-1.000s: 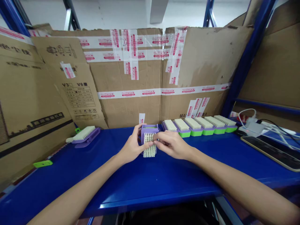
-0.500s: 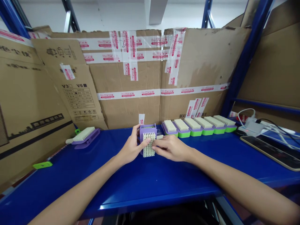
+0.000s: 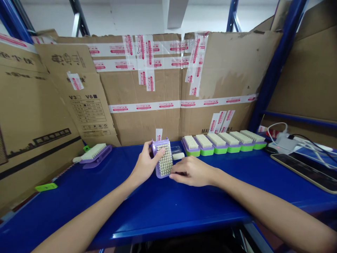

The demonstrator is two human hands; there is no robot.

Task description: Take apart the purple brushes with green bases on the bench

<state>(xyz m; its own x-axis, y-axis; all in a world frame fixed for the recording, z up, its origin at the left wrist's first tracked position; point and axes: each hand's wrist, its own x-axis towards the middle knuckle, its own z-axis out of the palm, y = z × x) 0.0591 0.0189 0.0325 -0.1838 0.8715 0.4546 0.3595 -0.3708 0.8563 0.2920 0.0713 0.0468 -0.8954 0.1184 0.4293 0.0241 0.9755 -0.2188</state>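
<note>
A purple scrub brush with pale bristles stands tilted over the table, its bristle face toward me. My left hand grips it from the left, thumb across the upper bristles and fingers behind. At the brush's lower right edge, my right hand is closed, with thumb and fingertips pinching there. Just behind the right fingers lies a small whitish piece, and next to it a clear flat item whose kind I cannot make out.
Several brushes with green bases stand in a row at the back right. Another purple brush and a green piece lie at left. A phone and cables are on the right. Cardboard walls the blue table.
The brush has turned, its lower end swinging right and its purple rim now showing round the bristles. My right hand has shifted slightly down, uncovering more of the whitish piece.
</note>
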